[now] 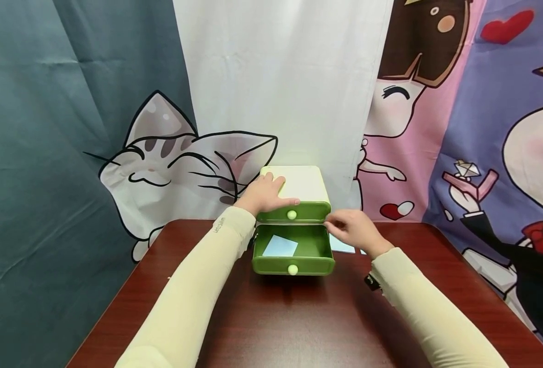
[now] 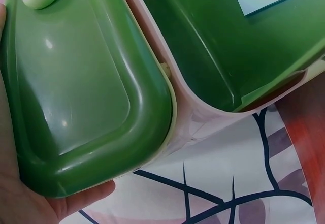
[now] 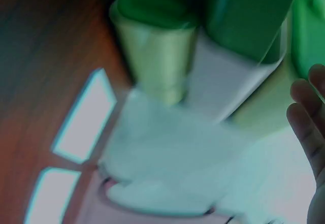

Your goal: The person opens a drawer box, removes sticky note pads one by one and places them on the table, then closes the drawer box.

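A person's left hand (image 1: 267, 197) rests on the pale cream top of a green-fronted, two-drawer plastic box (image 1: 304, 184), fingers extended and spread, gripping nothing, while the right hand (image 1: 355, 230) hovers at the box's right front edge, fingers loosely bent. Nothing shows between the right fingers, though blur in the right wrist view makes that a cautious reading. At the center of the moment is the right hand's place between paper and drawer. Below it and partly hidden by it, a flat, pale blue paper piece (image 1: 342, 245) lies on the reddish-brown wooden surface (image 1: 276, 327) just beside the box, with a second pale blue paper piece (image 3: 51, 198) farther right; the right hand is plainly the nearer of the two. Left of and below the right fingers, the deep green lower drawer (image 1: 271, 267) stands pulled out toward the camera, its front running left to right, a pale blue paper square (image 1: 280, 247) flat in its left half. The closed green upper drawer (image 1: 315, 213) sits above, beneath the left thumb.
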Action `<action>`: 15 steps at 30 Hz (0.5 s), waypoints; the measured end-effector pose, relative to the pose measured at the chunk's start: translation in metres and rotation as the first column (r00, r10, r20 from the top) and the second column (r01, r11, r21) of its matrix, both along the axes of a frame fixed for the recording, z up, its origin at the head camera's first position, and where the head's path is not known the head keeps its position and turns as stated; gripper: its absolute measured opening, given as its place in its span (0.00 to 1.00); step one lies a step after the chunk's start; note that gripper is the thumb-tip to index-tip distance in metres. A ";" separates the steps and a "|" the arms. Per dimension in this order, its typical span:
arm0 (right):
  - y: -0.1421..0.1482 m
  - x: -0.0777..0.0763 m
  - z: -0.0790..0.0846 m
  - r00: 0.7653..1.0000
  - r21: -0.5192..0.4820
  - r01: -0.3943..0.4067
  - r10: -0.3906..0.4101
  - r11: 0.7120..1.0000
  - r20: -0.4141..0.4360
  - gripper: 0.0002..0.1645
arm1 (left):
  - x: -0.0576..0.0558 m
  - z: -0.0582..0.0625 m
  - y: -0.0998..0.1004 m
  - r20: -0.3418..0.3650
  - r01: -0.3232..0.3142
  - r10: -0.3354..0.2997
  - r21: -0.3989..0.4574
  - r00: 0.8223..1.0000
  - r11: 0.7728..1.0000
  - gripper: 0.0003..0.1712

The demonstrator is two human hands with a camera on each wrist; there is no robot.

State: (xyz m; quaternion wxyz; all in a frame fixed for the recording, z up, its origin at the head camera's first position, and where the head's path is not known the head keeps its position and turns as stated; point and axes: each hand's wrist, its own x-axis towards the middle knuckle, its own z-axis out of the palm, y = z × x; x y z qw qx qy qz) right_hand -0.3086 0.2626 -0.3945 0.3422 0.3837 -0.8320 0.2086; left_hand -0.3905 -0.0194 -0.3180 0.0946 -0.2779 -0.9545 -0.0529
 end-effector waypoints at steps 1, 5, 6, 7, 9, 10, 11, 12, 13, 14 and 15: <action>-0.009 0.001 0.005 0.999 0.034 -0.029 0.029 0.999 -0.015 0.03 | 0.000 0.000 0.000 0.001 -0.001 0.001 -0.001 1.000 1.000 0.57; -0.042 0.004 0.022 0.993 0.183 -0.117 0.111 0.976 0.040 0.05 | -0.001 0.002 0.000 0.001 -0.005 0.005 -0.003 1.000 1.000 0.58; -0.050 0.004 0.024 0.988 0.232 -0.146 0.129 0.962 0.088 0.06 | -0.001 0.002 0.000 0.002 -0.005 0.005 -0.003 1.000 1.000 0.57; -0.057 0.003 0.026 0.979 0.282 -0.180 0.143 0.942 0.147 0.08 | -0.001 0.003 0.000 0.004 -0.005 0.005 -0.003 1.000 1.000 0.57; -0.070 0.002 0.027 0.952 0.382 -0.241 0.141 0.892 0.270 0.13 | -0.002 0.002 0.000 0.003 -0.003 0.003 -0.005 1.000 1.000 0.57; -0.076 0.001 0.026 0.935 0.422 -0.268 0.128 0.866 0.330 0.16 | -0.003 0.001 0.000 0.003 -0.002 0.002 -0.003 1.000 1.000 0.57; -0.082 0.000 0.024 0.915 0.458 -0.292 0.107 0.840 0.388 0.20 | -0.003 0.001 0.000 0.002 -0.001 0.001 -0.002 1.000 1.000 0.56; -0.087 -0.001 0.023 0.896 0.488 -0.318 0.089 0.813 0.435 0.24 | -0.003 0.000 0.000 0.002 0.000 0.000 -0.001 1.000 1.000 0.56; -0.092 -0.002 0.021 0.881 0.519 -0.333 0.063 0.787 0.469 0.27 | -0.004 -0.001 0.000 0.001 0.001 -0.001 -0.001 1.000 1.000 0.56; -0.096 -0.003 0.020 0.871 0.549 -0.340 0.035 0.763 0.490 0.31 | -0.004 -0.002 0.001 0.000 0.003 -0.003 0.001 1.000 1.000 0.56; -0.099 -0.004 0.019 0.864 0.575 -0.343 0.010 0.743 0.503 0.34 | -0.004 -0.002 0.001 0.001 0.003 -0.003 0.000 1.000 1.000 0.56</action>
